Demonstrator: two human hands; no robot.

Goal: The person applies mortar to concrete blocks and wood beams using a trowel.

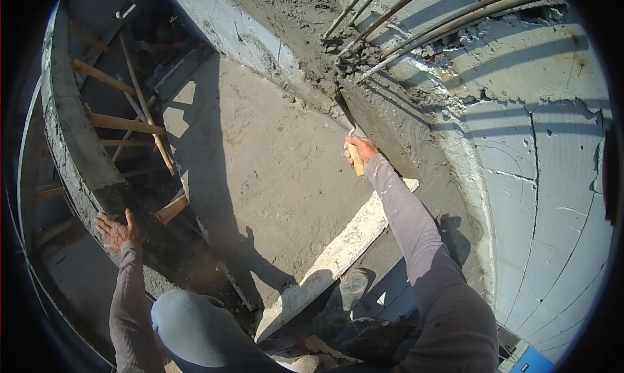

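Around the wooden handle of a trowel (356,159) my right hand (362,151) is closed. The trowel's blade points up and left, against the wet mortar (338,103) at the corner of the ledge. My left hand (116,232) rests with spread fingers on the curved concrete edge (88,158) at the left and holds nothing. Between the two hands lies a broad surface of wet grey concrete (279,171). A pale mortar-crusted board (338,244) crosses below my right hand.
Rebar (396,12) sticks out at the upper right beside a grey block wall (507,152). Wooden props (140,106) stand in the opening at the left. My knee (192,324) and boot (354,287) are at the bottom. A dim figure (159,38) is at the upper left.
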